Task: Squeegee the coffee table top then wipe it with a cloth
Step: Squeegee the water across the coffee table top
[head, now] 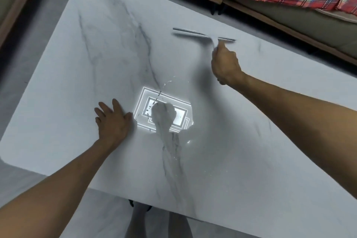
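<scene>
Clenching squeegee (pixel 201 35) in right fingers (pixel 222 52), resting left fingers (pixel 116 105) flat, released, on tabletop (pixel 96 54); risks streaking droplets (pixel 166 83) through tilting or lifting mid-stroke.

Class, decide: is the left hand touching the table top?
Touching. The head view shows the left hand lying flat on the table top, fingers spread.

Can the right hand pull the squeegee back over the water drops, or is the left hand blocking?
Likely yes: only bare tabletop separates squeegee from drops; left hand rests flat beside them.
</scene>
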Action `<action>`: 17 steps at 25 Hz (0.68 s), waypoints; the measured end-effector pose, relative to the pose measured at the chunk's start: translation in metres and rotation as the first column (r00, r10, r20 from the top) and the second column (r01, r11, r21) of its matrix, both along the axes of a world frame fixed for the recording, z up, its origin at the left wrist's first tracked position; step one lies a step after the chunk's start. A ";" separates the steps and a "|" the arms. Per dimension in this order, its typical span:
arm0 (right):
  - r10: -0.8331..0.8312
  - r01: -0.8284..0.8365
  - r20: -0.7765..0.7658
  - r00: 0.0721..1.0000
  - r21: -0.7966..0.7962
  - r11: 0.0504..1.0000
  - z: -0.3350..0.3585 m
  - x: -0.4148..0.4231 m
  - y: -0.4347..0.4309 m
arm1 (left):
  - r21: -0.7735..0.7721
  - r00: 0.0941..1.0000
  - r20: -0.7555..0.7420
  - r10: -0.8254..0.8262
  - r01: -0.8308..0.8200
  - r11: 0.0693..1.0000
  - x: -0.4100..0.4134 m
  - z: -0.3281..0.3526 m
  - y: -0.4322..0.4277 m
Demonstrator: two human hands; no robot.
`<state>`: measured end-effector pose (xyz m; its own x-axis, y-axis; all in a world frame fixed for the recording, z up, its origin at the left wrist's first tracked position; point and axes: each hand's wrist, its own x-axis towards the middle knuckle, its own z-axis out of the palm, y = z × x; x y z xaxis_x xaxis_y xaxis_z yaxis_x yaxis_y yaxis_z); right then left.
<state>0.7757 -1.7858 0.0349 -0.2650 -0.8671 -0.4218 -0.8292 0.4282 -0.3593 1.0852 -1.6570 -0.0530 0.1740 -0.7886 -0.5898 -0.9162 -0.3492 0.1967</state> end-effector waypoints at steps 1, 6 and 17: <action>0.015 -0.015 0.000 1.000 0.010 1.000 -0.007 0.013 -0.007 | 0.007 1.000 -0.012 -0.026 0.026 1.000 0.003 -0.001 -0.001; 0.295 -0.294 -0.006 0.956 0.055 0.954 -0.022 0.032 0.079 | 0.078 1.000 -0.013 -0.016 0.017 0.997 0.003 -0.002 -0.006; 0.312 -0.307 -0.004 0.950 0.160 0.938 0.049 -0.036 0.127 | -0.024 0.996 0.026 -0.085 0.086 0.996 0.011 0.026 0.013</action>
<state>0.7398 -1.6585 0.0840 -0.0082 -0.8322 -0.5544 -0.9386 0.1977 -0.2827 1.0961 -1.6440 -0.0266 0.1200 -0.8155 -0.5662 -0.9473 -0.2648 0.1806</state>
